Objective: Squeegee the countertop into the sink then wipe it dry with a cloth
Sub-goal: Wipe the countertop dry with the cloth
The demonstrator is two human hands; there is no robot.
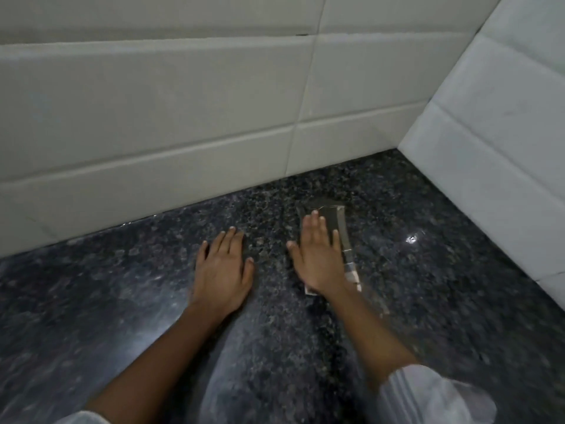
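Dark speckled granite countertop (412, 301) meets pale tiled walls (153, 111) in a corner. On it, the right hand (318, 258) lies flat, fingers straight, pressing down a grey cloth (331, 217); only the cloth's far end and right edge show, motion-blurred. The left hand (221, 270) rests palm-down and empty, just beside, holding nothing. White sleeves (434, 396) are cut off below. Smeared streaks blur the near counter.

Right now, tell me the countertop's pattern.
The polished stone countertop is dark grey-black with fine lighter speckles, like granite; the head view shows it.
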